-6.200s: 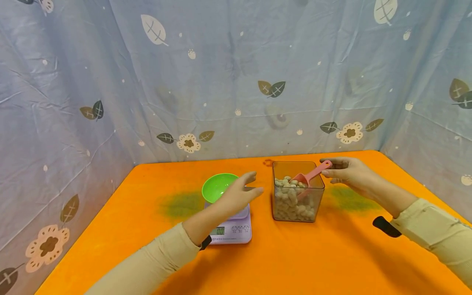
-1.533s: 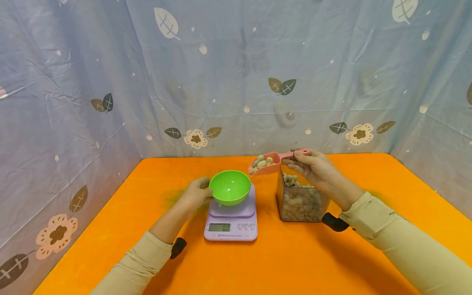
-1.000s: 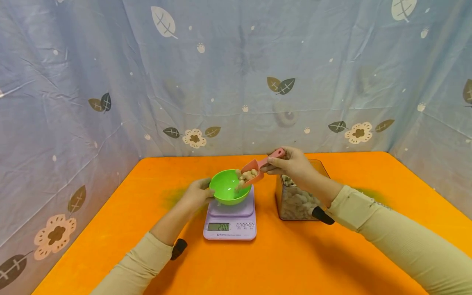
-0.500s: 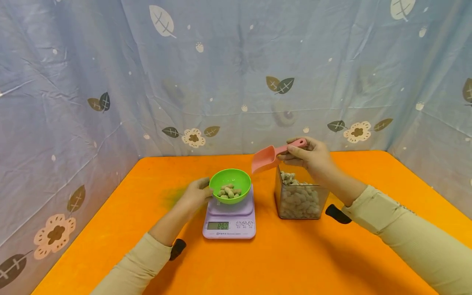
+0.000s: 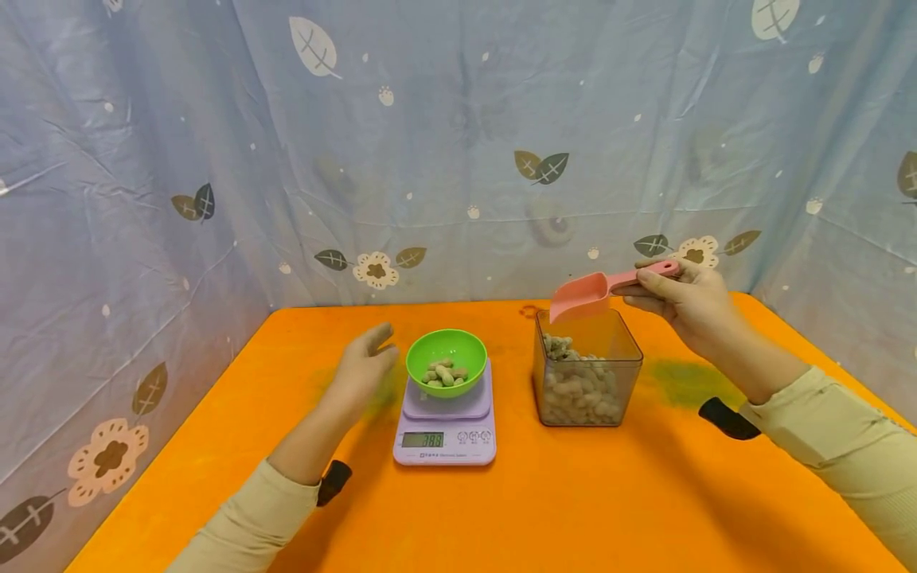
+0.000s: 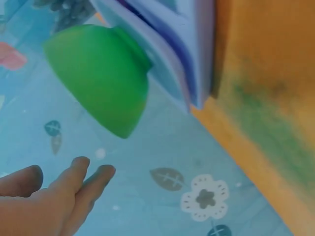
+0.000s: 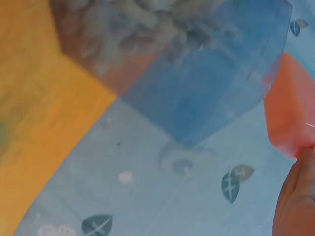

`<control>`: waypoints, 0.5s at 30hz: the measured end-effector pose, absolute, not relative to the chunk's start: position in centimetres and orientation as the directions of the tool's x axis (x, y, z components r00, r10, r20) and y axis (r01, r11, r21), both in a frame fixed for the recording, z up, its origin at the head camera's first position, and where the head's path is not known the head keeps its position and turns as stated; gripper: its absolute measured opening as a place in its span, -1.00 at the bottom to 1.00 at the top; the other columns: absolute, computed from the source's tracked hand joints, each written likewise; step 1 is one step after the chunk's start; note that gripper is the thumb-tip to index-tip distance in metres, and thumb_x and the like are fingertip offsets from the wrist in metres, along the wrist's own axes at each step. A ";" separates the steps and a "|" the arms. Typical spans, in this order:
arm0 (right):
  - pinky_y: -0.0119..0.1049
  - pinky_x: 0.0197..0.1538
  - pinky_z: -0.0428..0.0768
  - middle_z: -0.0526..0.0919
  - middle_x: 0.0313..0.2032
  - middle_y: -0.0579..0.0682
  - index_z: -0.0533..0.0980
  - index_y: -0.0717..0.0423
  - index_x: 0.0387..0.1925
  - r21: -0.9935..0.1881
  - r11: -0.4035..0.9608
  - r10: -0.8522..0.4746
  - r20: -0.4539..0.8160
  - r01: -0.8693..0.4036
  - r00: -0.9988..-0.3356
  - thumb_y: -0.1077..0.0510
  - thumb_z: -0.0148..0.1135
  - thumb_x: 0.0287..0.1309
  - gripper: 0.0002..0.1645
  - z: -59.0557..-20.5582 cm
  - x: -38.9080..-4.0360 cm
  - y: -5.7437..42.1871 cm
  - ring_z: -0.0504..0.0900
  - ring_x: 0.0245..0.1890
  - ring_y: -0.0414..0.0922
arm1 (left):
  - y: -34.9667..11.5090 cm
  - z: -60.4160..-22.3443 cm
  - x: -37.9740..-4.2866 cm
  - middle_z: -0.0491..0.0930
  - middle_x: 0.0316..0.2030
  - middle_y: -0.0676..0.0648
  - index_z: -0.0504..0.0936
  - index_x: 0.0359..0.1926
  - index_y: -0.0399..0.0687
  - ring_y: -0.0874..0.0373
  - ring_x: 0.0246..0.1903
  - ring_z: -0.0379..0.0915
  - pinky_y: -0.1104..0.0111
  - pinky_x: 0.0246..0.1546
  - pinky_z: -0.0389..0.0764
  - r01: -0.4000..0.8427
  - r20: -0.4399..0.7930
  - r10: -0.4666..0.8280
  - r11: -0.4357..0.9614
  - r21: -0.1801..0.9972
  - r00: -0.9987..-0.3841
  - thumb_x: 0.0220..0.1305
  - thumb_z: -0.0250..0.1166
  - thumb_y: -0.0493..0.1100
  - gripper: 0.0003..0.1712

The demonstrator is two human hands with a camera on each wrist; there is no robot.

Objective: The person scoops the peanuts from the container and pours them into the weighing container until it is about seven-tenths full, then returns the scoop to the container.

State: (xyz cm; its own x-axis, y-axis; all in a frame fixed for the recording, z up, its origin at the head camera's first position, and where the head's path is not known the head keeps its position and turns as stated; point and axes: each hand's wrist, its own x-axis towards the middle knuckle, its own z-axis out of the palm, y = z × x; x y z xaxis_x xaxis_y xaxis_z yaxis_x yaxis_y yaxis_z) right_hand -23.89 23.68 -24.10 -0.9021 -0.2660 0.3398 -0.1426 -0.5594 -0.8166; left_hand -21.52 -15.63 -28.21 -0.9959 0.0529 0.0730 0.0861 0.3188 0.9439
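A pair of hands works over an orange surface in front of a patterned curtain, and we judge the step in hand to be the gap between pours: one portion delivered, the scoop on the tub's side. The right hand pinches the pink scoop by its handle, thumb against fingers, and we see no peanuts in its bowl-shaped end. In the head view the scoop is raised over the far rim of the clear tub, partly filled with peanuts in their shells; we cannot tell whether scoop and rim touch. The left hand hangs just beside the green bowl, apart from it, fingers loosely spread and holding nothing. The bowl sits upright on the purple scale, a small heap of peanuts at its bottom; the display is lit, but we cannot read its figures with confidence. As we see it, the next move calls for lowering the scoop into the tub, tip first, for a refill, or for resting it there if the weight suffices.
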 end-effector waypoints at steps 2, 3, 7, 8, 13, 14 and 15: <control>-0.24 -0.14 0.68 0.70 -0.27 0.27 0.53 0.40 -0.22 -0.818 -0.559 -0.254 0.327 -0.138 -0.910 0.46 0.02 0.31 -0.85 -24.1 -23.7 24.5 0.74 -0.25 0.05 | -15.4 -27.9 -21.4 0.07 0.43 -0.34 0.03 0.45 -0.44 -0.22 0.39 0.04 0.05 0.39 0.15 0.092 0.079 0.056 0.305 0.948 -0.995 0.44 -0.04 -0.35 -0.37; -0.23 -0.15 0.68 0.70 -0.27 0.27 0.53 0.40 -0.22 -0.817 -0.562 -0.250 0.317 -0.129 -0.915 0.47 0.02 0.31 -0.85 -24.0 -23.6 24.9 0.74 -0.25 0.05 | -15.3 -27.8 -21.3 0.07 0.43 -0.34 0.03 0.45 -0.43 -0.23 0.39 0.05 0.04 0.39 0.15 0.097 0.083 0.057 0.299 0.949 -0.995 0.44 -0.04 -0.35 -0.38; -0.22 -0.15 0.69 0.70 -0.25 0.26 0.53 0.39 -0.22 -0.818 -0.565 -0.234 0.283 -0.107 -0.930 0.47 -0.01 0.32 -0.83 -24.1 -23.2 26.2 0.73 -0.23 0.06 | -14.9 -27.5 -21.0 0.08 0.43 -0.33 0.04 0.45 -0.42 -0.21 0.39 0.05 0.05 0.39 0.14 0.100 0.085 0.065 0.289 0.952 -0.994 0.45 -0.03 -0.34 -0.38; -0.22 -0.15 0.69 0.69 -0.25 0.27 0.53 0.40 -0.22 -0.817 -0.567 -0.232 0.283 -0.107 -0.931 0.48 -0.02 0.32 -0.82 -24.2 -23.2 26.5 0.73 -0.23 0.07 | -14.8 -27.4 -21.0 0.10 0.43 -0.32 0.05 0.45 -0.42 -0.20 0.39 0.06 0.05 0.39 0.15 0.104 0.088 0.067 0.284 0.953 -0.994 0.45 -0.02 -0.34 -0.38; -0.21 -0.17 0.69 0.70 -0.26 0.25 0.56 0.38 -0.22 -0.838 -0.522 -0.208 0.305 -0.158 -0.929 0.49 -0.03 0.32 -0.79 -24.3 -23.0 27.4 0.74 -0.24 0.06 | -13.9 -27.2 -20.8 0.14 0.42 -0.30 0.06 0.44 -0.42 -0.18 0.36 0.13 0.08 0.35 0.26 0.144 0.126 0.094 0.218 0.965 -0.988 0.44 0.01 -0.34 -0.37; -0.22 -0.18 0.70 0.70 -0.27 0.24 0.57 0.37 -0.22 -0.848 -0.503 -0.202 0.305 -0.169 -0.931 0.48 -0.01 0.32 -0.79 -24.3 -23.0 27.6 0.74 -0.25 0.04 | -13.6 -27.1 -20.7 0.14 0.41 -0.30 0.06 0.44 -0.42 -0.18 0.35 0.15 0.08 0.33 0.28 0.150 0.131 0.105 0.198 0.969 -0.986 0.44 0.01 -0.35 -0.37; -0.23 -0.18 0.70 0.71 -0.28 0.22 0.58 0.35 -0.23 -0.858 -0.482 -0.198 0.302 -0.176 -0.933 0.48 0.00 0.31 -0.79 -24.3 -22.9 27.8 0.74 -0.26 0.03 | -13.3 -27.1 -20.7 0.14 0.42 -0.30 0.06 0.44 -0.42 -0.18 0.35 0.15 0.08 0.33 0.29 0.151 0.131 0.119 0.184 0.971 -0.984 0.45 0.01 -0.35 -0.37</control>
State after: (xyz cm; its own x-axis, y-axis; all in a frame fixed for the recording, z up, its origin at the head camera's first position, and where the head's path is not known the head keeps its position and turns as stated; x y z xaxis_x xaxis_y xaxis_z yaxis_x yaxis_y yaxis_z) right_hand -22.92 27.76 -24.32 -0.9325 -0.1979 0.3021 -0.1759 -0.4818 -0.8585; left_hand -20.71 -13.34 -27.10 -0.9842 0.1192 0.1308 0.1514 0.1840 0.9712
